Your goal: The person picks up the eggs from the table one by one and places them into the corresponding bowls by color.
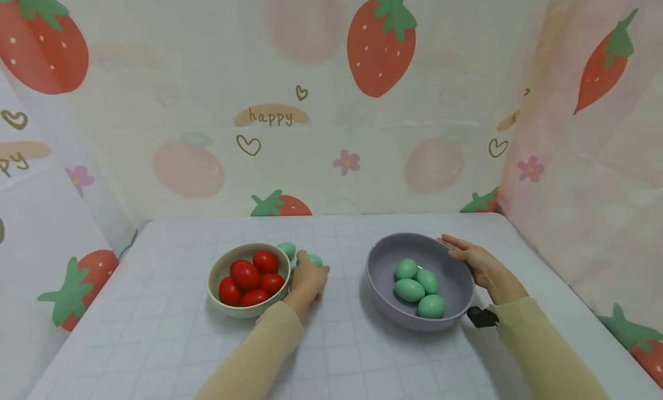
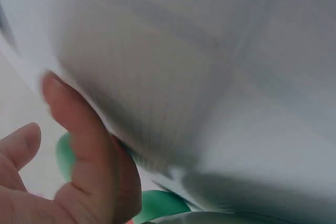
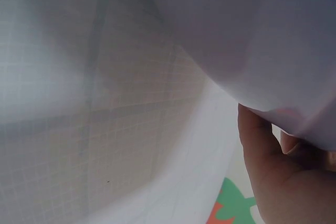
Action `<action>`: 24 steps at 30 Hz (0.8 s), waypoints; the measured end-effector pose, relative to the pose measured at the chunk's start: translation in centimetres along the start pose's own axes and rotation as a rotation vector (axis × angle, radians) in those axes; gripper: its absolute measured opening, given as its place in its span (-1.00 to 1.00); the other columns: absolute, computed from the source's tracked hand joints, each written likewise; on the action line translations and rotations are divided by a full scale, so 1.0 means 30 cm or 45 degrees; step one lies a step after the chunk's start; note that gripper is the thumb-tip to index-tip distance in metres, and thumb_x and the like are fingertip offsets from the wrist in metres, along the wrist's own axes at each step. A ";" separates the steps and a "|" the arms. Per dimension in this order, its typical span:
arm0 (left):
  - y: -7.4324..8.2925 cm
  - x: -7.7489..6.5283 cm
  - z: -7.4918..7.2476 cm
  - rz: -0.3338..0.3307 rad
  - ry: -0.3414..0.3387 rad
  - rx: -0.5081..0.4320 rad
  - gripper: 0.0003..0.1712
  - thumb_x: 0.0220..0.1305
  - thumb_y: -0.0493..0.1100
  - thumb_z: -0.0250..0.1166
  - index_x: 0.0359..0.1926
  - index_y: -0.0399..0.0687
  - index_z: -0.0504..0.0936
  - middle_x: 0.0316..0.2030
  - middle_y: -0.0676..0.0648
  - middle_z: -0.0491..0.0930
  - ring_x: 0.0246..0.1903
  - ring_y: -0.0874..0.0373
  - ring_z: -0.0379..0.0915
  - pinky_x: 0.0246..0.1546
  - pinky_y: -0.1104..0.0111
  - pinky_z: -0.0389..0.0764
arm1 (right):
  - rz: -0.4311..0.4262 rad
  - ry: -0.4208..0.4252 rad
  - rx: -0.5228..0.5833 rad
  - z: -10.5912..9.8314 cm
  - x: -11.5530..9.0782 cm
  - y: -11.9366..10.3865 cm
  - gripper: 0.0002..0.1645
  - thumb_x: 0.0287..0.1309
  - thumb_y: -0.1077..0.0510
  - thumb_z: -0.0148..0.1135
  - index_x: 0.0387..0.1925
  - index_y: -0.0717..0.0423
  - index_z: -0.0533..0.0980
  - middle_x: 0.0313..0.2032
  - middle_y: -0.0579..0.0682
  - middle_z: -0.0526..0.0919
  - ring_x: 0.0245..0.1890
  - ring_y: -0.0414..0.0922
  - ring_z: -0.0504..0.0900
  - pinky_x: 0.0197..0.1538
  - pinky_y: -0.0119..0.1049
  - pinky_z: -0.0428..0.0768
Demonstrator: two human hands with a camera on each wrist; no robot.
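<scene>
My left hand (image 1: 309, 277) reaches past the right side of a cream bowl (image 1: 214, 299) holding several red eggs (image 1: 244, 274). Its fingers are spread about a green egg (image 1: 313, 260), with thumb and finger apart in the left wrist view; I see no firm grip. Another green egg (image 1: 287, 250) lies behind the cream bowl's rim. My right hand (image 1: 486, 267) holds the right rim of a purple-grey bowl (image 1: 380, 305), fingers along the outside and thumb at the edge. Several green eggs (image 1: 409, 290) lie inside that bowl. In the right wrist view the bowl's outer wall (image 3: 257, 40) hides part of the fingers.
A white table (image 1: 171, 360) with a faint grid carries both bowls, which stand apart with bare tabletop between them. Strawberry-printed sheets (image 1: 321, 175) enclose the back and sides. A black object (image 1: 482, 317) sits at the right sleeve's cuff.
</scene>
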State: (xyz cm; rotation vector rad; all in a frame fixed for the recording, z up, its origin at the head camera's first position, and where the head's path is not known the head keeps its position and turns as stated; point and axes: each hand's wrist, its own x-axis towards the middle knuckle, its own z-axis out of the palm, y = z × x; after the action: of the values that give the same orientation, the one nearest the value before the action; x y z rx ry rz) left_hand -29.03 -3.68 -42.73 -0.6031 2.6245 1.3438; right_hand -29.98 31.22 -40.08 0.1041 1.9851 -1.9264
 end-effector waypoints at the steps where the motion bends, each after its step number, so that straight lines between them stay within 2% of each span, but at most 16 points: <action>1: 0.002 0.002 0.002 0.007 0.012 0.001 -0.18 0.29 -0.07 0.29 0.41 -0.14 0.06 0.07 -0.46 0.37 -0.31 -0.12 0.53 -0.27 0.19 0.59 | -0.004 -0.005 0.006 -0.001 -0.001 -0.001 -0.23 0.45 0.26 -0.08 0.50 0.16 -0.22 0.46 0.09 -0.18 0.47 0.01 -0.19 0.23 -0.42 0.28; 4: 0.005 0.010 0.009 0.022 0.040 -0.005 -0.23 0.27 -0.06 0.32 0.37 -0.10 0.13 0.09 -0.47 0.35 -0.04 -0.23 0.42 -0.04 0.06 0.50 | 0.000 0.001 0.016 -0.001 -0.001 -0.005 -0.23 0.45 0.27 -0.09 0.50 0.16 -0.21 0.46 0.08 -0.16 0.47 -0.01 -0.18 0.24 -0.43 0.28; 6: 0.006 0.018 0.012 0.026 0.057 -0.037 -0.28 0.27 -0.08 0.32 0.34 -0.08 0.18 0.10 -0.49 0.34 0.03 -0.26 0.39 0.02 0.03 0.46 | 0.002 0.005 0.028 0.000 -0.001 -0.006 -0.23 0.44 0.28 -0.08 0.50 0.16 -0.20 0.46 0.07 -0.16 0.47 -0.02 -0.18 0.29 -0.41 0.24; 11: 0.006 0.038 0.015 0.051 0.089 -0.090 -0.41 0.27 -0.20 0.30 0.28 -0.06 0.30 0.10 -0.49 0.35 0.11 -0.27 0.34 0.09 0.01 0.41 | 0.007 0.008 0.056 0.005 0.006 -0.004 -0.23 0.44 0.29 -0.10 0.50 0.17 -0.22 0.46 0.08 -0.17 0.47 -0.02 -0.19 0.38 -0.33 0.12; 15: -0.005 0.049 0.015 0.119 0.089 -0.083 -0.43 0.20 -0.26 0.34 0.22 -0.12 0.38 0.10 -0.45 0.34 0.11 -0.26 0.32 0.10 0.02 0.39 | 0.002 0.002 0.053 0.007 0.011 0.000 -0.23 0.45 0.29 -0.09 0.50 0.17 -0.22 0.46 0.08 -0.17 0.47 -0.01 -0.19 0.36 -0.36 0.16; 21: -0.015 0.062 0.009 0.204 0.075 -0.143 -0.35 0.07 -0.38 0.39 0.22 -0.26 0.41 0.13 -0.46 0.31 0.13 -0.28 0.31 0.17 0.02 0.36 | -0.015 0.007 0.026 0.004 0.014 0.005 -0.23 0.44 0.28 -0.08 0.49 0.19 -0.21 0.45 0.10 -0.15 0.47 0.02 -0.17 0.15 -0.50 0.33; 24: -0.019 0.069 0.009 0.218 0.043 -0.179 -0.25 0.02 -0.42 0.40 0.27 -0.32 0.34 0.17 -0.48 0.30 0.18 -0.30 0.26 0.23 0.00 0.30 | -0.011 0.014 -0.019 -0.001 0.006 0.004 -0.24 0.45 0.27 -0.10 0.50 0.17 -0.20 0.45 0.11 -0.16 0.47 0.03 -0.17 0.18 -0.47 0.31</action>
State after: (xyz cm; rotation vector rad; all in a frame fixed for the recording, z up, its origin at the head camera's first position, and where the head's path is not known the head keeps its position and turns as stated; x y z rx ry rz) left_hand -30.70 -4.36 -43.94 -0.4291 2.6774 1.5915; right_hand -30.12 31.21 -40.26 0.1029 2.0095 -1.9203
